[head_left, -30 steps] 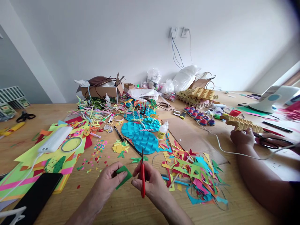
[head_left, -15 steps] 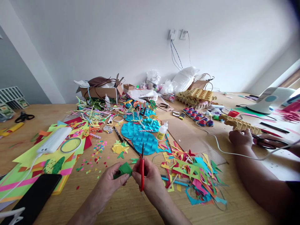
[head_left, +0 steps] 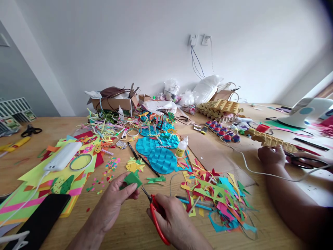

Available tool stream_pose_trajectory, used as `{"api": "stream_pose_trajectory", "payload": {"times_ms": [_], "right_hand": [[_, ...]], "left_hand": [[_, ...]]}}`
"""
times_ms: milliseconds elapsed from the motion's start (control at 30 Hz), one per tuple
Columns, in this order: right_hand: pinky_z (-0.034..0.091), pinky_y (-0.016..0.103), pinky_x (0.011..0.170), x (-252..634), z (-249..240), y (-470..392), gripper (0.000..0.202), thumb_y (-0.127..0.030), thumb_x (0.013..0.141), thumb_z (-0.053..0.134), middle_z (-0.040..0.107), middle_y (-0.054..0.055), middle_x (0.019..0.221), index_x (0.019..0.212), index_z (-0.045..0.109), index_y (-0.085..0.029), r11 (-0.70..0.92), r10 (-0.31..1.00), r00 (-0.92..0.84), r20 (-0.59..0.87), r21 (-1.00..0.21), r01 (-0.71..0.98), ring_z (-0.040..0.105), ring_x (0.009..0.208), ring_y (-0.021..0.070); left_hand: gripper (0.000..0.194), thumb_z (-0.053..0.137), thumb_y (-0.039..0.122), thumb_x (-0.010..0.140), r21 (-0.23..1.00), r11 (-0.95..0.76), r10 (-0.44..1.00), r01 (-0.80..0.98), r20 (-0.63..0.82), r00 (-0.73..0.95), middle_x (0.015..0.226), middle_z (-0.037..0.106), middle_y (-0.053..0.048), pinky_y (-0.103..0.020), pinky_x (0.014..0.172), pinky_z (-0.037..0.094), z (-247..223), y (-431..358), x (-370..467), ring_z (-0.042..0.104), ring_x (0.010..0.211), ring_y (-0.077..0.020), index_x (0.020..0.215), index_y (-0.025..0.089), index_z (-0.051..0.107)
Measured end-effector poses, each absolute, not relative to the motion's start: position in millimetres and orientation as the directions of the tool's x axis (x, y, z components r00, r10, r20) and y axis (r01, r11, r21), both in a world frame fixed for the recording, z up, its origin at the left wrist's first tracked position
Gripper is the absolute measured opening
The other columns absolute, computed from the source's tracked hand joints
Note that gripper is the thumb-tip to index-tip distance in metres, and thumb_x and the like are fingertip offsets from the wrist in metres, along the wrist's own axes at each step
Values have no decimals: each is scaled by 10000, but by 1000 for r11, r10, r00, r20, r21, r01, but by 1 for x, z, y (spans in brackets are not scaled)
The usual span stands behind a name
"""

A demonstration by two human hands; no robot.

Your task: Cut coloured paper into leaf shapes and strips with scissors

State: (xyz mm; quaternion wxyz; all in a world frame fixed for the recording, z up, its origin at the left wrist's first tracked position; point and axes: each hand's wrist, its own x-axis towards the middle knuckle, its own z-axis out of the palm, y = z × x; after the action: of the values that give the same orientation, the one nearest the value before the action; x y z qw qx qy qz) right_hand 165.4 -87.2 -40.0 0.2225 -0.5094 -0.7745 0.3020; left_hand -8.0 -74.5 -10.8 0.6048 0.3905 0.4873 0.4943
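My left hand (head_left: 118, 189) pinches a small folded piece of green paper (head_left: 132, 179) between thumb and fingers. Close beside it on the right, my right hand (head_left: 169, 211) is closed around red-handled scissors (head_left: 156, 217); their blade tips point up and left, near the paper's lower right edge. Beyond my hands lie a yellow paper fish (head_left: 134, 165), green paper strips (head_left: 156, 179) and a rounded blue paper piece (head_left: 162, 159). A glue bottle (head_left: 181, 147) stands to the right of the blue paper.
Paper scraps (head_left: 223, 198) are heaped on the right. Coloured sheets, a power bank (head_left: 63, 156) and a black phone (head_left: 41, 218) lie left. At far right another person's hands hold an egg carton (head_left: 270, 140) and black-handled scissors (head_left: 307, 160). A white cable crosses there.
The scissors have swung from upright to pointing up-left toward the green paper, and my right hand has turned and moved slightly right and down. My left hand has shifted a little left with the paper.
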Motion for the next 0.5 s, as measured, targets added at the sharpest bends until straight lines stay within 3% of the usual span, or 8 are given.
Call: {"api": "stream_pose_trajectory", "payload": {"times_ms": [500], "right_hand": [[192,207,445,163,-27,-82,204,-226,770,476,450,-40,506,575,453,-173,353,911,-405,76,-654,670,343,461,75]], "left_hand": [[109,681,238,655,934,257,965,-248,-235,115,668,687,-6,-252,626,477,-13,-75,-6,605,627,-140,733,172,640]]}}
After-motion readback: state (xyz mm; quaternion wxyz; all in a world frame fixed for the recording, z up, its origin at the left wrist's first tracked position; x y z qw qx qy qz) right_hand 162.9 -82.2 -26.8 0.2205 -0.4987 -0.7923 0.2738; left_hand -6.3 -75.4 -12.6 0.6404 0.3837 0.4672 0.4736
